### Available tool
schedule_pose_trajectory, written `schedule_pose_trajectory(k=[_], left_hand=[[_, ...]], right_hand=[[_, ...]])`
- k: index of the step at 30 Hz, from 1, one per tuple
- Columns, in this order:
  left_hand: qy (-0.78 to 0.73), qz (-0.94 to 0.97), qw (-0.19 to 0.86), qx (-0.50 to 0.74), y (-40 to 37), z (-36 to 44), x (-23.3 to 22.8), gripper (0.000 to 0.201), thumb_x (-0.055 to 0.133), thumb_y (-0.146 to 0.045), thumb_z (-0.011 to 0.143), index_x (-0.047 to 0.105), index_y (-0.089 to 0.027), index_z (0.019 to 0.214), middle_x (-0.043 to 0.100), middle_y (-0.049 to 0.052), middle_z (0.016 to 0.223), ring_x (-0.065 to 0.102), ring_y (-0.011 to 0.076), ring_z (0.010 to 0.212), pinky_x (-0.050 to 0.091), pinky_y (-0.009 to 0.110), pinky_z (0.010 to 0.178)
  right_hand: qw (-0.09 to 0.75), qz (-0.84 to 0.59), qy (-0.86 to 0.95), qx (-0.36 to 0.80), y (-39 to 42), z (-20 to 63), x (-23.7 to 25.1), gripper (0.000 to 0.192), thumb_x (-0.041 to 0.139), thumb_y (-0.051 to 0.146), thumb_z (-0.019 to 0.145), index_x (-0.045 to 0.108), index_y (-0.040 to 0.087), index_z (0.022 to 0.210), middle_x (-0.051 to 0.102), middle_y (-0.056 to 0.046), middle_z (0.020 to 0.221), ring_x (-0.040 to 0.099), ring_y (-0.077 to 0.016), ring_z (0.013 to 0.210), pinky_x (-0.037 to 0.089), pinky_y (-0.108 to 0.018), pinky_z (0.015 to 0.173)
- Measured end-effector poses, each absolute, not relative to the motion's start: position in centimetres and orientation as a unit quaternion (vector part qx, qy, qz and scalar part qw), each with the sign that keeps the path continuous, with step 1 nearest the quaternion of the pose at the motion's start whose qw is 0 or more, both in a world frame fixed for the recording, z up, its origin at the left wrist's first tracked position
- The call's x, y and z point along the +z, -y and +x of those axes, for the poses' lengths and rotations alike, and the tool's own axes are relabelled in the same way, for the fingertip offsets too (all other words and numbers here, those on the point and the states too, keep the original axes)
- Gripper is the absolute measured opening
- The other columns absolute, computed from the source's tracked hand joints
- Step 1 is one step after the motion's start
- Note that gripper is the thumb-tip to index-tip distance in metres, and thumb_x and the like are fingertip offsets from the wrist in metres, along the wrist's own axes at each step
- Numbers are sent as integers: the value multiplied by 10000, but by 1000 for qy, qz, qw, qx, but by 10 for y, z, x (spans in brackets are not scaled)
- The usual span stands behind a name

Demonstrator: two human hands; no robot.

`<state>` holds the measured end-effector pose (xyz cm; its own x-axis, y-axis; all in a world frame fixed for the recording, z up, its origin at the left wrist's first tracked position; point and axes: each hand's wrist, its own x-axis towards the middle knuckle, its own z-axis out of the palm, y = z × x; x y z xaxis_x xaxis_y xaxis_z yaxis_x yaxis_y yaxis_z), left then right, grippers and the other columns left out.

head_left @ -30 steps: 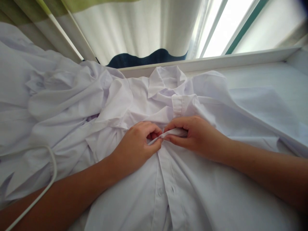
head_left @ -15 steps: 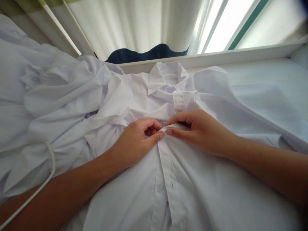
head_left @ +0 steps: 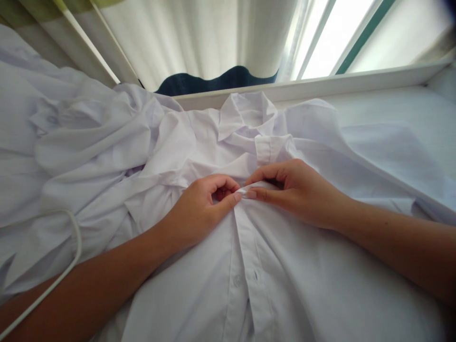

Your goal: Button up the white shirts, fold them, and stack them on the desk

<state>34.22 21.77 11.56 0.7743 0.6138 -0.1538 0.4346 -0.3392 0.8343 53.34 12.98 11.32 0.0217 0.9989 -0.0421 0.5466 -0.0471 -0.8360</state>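
Note:
A white shirt (head_left: 199,289) lies front side up, its collar (head_left: 231,121) at the far end. My left hand (head_left: 203,209) pinches the edge of the front placket between thumb and index finger. Right beside it, my right hand (head_left: 295,192) grips a fold of the same placket. The fingertips of both hands nearly meet. Whatever button or buttonhole lies between them is hidden. Lower down, a button (head_left: 237,281) shows on one side of the front, and an unfastened buttonhole (head_left: 255,275) on the other.
More crumpled white garments (head_left: 89,137) are heaped on the left. A white cord (head_left: 76,237) loops over my left forearm. Behind the shirt runs a raised white ledge (head_left: 338,88), with a pale curtain (head_left: 199,38) edged in dark blue beyond it.
My right hand has shifted very slightly upward. Both hands keep their pinch on the placket, and the shirt lies almost the same.

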Motion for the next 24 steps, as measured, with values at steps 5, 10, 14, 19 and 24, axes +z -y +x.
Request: schedule_pose_trajectory(k=[5,10,14,19,24], left_hand=[[-327,811,475,100,-218,342,114,219,579,-368,897,699,-185,899,707,20,855,621,167,775,478,277,694],[-323,814,471,109,-218,341,114,217,581,-365,895,701,-184,891,698,12,823,602,156,751,460,263,672],[-321,817,466,111,-217,342,115,203,583,-347,891,696,-179,873,687,7,801,592,149,735,456,257,667],[-320,822,458,112,-217,343,116,172,585,-315,883,689,-180,862,677,2,788,591,149,736,462,259,678],[-317,824,456,112,-218,342,115,173,580,-319,888,688,-184,873,679,5,802,595,155,753,464,266,690]], right_hand=[[332,-630,606,354,-129,534,113,222,660,392,867,789,214,895,769,-34,882,690,-219,818,529,-291,694],[335,-627,612,347,-129,534,113,203,661,376,864,795,231,911,770,-27,877,700,-216,805,544,-294,695],[333,-627,619,336,-129,535,112,189,662,354,859,794,227,906,770,-26,884,700,-205,803,538,-288,706],[332,-630,618,332,-130,534,111,197,659,351,853,794,221,918,772,-27,880,694,-204,794,530,-286,697],[329,-633,624,320,-130,534,111,193,653,346,853,796,231,911,770,-20,859,692,-198,770,520,-278,675]])
